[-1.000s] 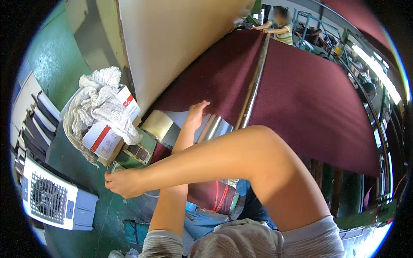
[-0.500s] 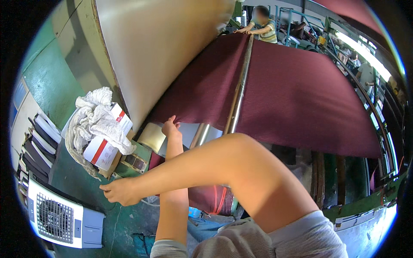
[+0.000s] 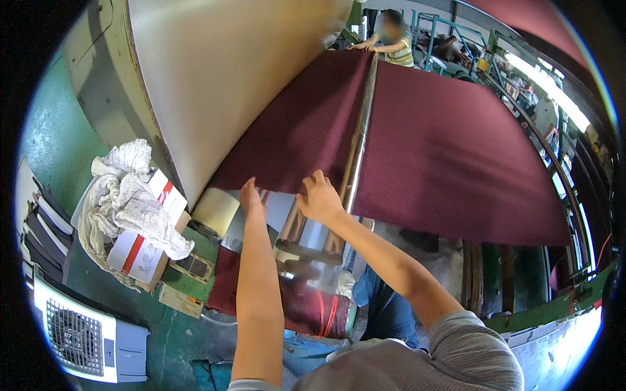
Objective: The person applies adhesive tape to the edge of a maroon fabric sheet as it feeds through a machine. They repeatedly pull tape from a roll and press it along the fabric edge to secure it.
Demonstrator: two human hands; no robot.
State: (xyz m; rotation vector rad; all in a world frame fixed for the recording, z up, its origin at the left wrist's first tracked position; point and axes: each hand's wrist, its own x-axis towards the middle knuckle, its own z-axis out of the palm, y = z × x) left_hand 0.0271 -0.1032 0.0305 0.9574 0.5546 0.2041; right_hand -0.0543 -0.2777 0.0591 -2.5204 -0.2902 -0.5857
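Note:
A wide sheet of maroon cloth (image 3: 450, 143) stretches away from me beneath a long metal bar (image 3: 362, 130). My left hand (image 3: 253, 197) is at the near left edge of the cloth, fingers extended and thumb apart. To its right, my right hand (image 3: 321, 199) is over the cloth edge beside the bar, fingers spread and slightly bent. Whether either hand presses on the cloth is hard to tell. Below my hands are shiny metal rollers (image 3: 291, 236) and a cream-coloured roll end (image 3: 216, 212). A large smooth cylinder (image 3: 215, 78) rises at the left of the cloth.
Cardboard boxes (image 3: 135, 257) with a crumpled white cloth (image 3: 140, 202) on them stand at left. An air cooler (image 3: 85, 332) is on the floor at lower left. A rolled maroon cloth (image 3: 303, 306) lies low before me. A co-worker (image 3: 394, 42) has hands at the bar's far end.
My right hand has swung from the far left, where it crossed over my left arm, to the cloth edge beside the bar. My left hand's fingers have straightened from the cloth edge.

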